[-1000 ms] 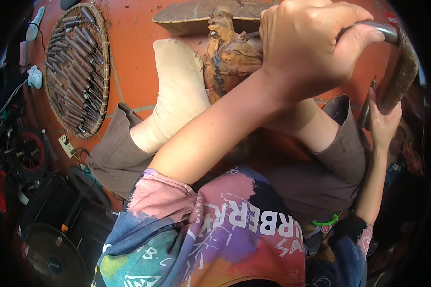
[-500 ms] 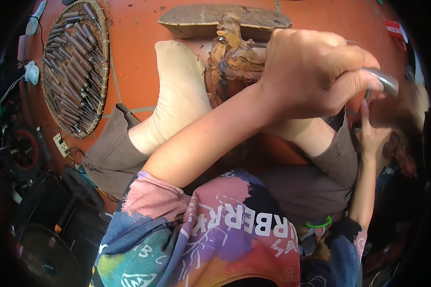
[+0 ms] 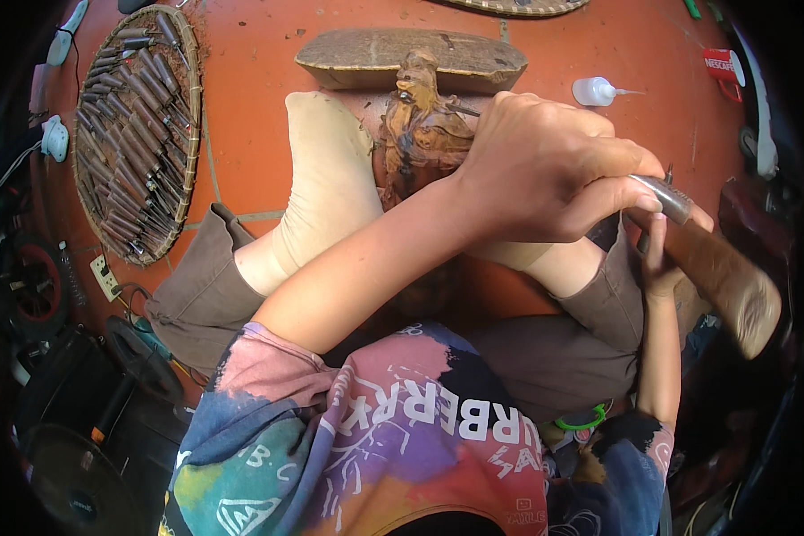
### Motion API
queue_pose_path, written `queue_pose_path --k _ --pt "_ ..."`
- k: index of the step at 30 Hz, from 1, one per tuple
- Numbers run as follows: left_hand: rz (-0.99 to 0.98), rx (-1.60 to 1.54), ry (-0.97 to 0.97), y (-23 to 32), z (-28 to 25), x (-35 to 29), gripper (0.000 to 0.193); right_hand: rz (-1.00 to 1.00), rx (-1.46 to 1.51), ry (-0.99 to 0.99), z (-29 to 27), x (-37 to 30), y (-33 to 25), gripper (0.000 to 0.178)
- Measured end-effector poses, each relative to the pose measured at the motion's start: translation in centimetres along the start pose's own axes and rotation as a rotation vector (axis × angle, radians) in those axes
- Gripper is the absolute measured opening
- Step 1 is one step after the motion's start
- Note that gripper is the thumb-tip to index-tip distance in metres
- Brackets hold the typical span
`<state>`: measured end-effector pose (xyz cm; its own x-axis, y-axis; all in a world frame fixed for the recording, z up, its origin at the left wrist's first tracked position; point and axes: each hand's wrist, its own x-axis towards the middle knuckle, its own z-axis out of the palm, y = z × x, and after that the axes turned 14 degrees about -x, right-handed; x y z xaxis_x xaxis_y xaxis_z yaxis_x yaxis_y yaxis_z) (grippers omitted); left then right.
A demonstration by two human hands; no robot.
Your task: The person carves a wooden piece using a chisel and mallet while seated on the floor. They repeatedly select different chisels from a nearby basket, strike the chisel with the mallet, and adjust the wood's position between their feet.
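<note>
My left hand (image 3: 545,170) is closed around a chisel (image 3: 665,198), whose metal-capped butt end sticks out past my thumb. The chisel's thin shank points toward a brown wooden carving (image 3: 424,134) of a bearded figure, between my sock-covered feet; my hand hides where the tip meets it. Lower right, my right hand (image 3: 661,268) is closed on a wooden mallet (image 3: 732,286), partly hidden behind the chisel butt and mallet. The mallet's broad rounded end slants down to the right, close to the chisel's capped end.
A round woven tray (image 3: 107,134) full of wood-handled carving tools lies at left. Behind the carving rests a thick wooden board (image 3: 357,62). A white squeeze bottle (image 3: 592,91) and a red mug (image 3: 722,73) stand at far right. A power socket (image 3: 105,277) sits by my left knee.
The mallet, blurred before, has swung down and is clearer now. My left hand and chisel appear slightly lower and further left, with the whole view shifted. The white bottle has come into sight.
</note>
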<state>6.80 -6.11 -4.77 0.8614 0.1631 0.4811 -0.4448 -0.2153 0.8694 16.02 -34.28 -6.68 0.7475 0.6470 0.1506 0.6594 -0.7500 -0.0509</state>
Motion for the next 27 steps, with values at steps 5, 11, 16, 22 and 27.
queue_pose_path --k 5,11,16,22,27 --pt "0.077 -0.027 -0.008 -0.2 -0.2 -0.1 0.016 -0.024 -0.078 0.061 0.4 0.0 0.3 0.025" --pt "0.203 0.12 -0.125 4.1 0.2 -1.0 0.026 0.184 0.214 0.066 -0.3 1.3 -2.0 0.021" --pt "0.029 -0.001 -0.076 1.8 0.2 0.9 0.035 0.14 0.588 -0.021 -1.3 2.3 -3.1 0.035" --pt "-0.027 -0.07 0.027 0.4 0.3 0.9 0.024 0.095 0.374 -0.032 -1.2 2.0 -2.2 0.035" --pt "-0.011 -0.076 0.085 0.2 0.5 0.9 0.025 0.058 0.36 -0.024 -1.8 2.5 -2.3 0.033"
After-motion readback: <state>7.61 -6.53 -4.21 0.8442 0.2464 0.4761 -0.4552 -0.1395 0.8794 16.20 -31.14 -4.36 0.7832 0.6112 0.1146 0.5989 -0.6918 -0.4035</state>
